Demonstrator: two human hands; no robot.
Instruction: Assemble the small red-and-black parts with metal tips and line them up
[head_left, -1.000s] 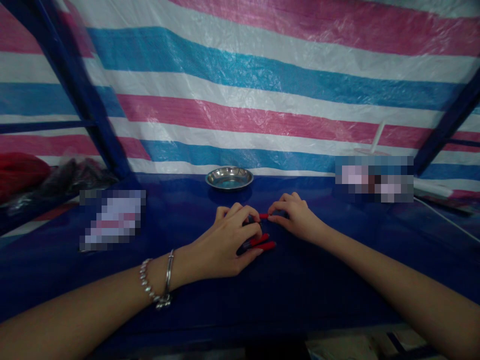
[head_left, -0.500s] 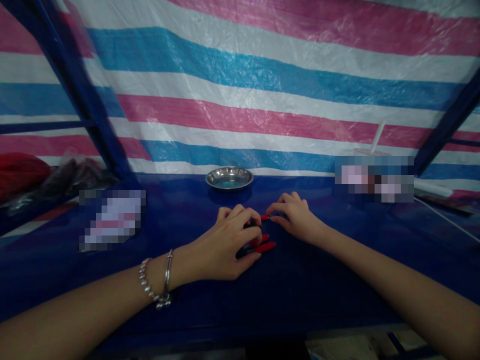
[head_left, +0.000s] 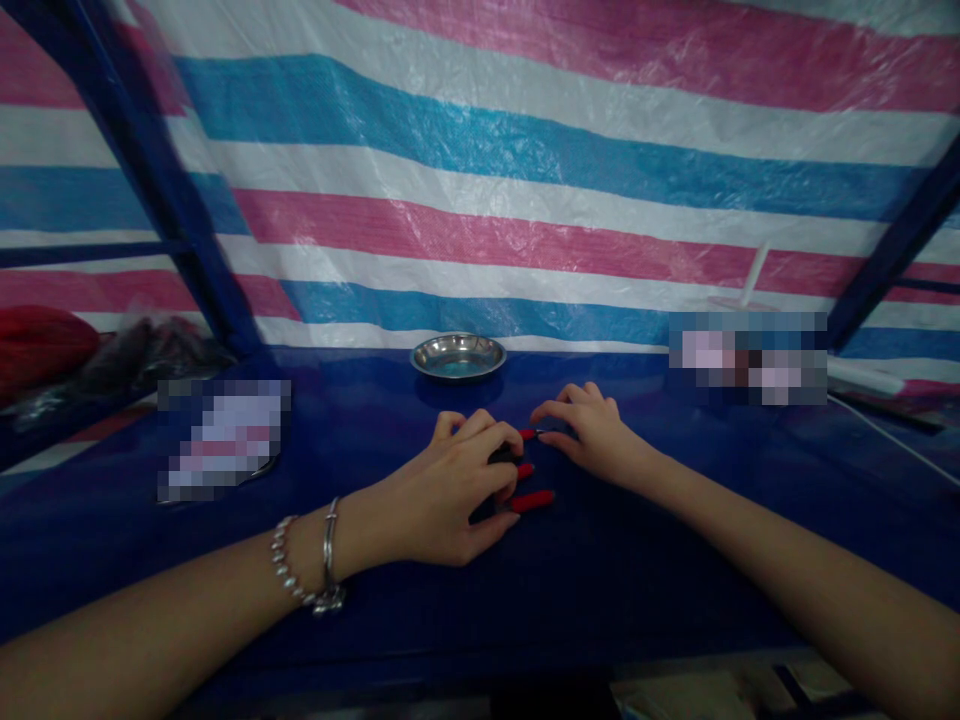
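Observation:
Three red pens (head_left: 532, 501) lie roughly side by side on the blue tabletop, their red ends pointing right. My left hand (head_left: 442, 490) arches over them with curled fingers. Its thumb touches the nearest pen, while the other fingers rest at the middle and far ones. The pens' left parts are hidden under that hand. At the far pen's right tip, my right hand (head_left: 592, 430) has its thumb and forefinger closed around the end. A shallow steel dish (head_left: 459, 376) stands beyond both hands. Two silver bracelets (head_left: 330, 545) circle my left wrist.
A blurred-out flat item (head_left: 232, 440) lies at the left of the table. Another blurred item stands at the back right, near a white stick (head_left: 755, 272) and a white cable. Striped plastic sheeting (head_left: 525, 220) hangs behind. Blue metal posts flank both sides.
The nearest pen has shifted slightly towards me, widening its gap from the middle one. My left thumb has moved a little with it. The right hand is nearly still.

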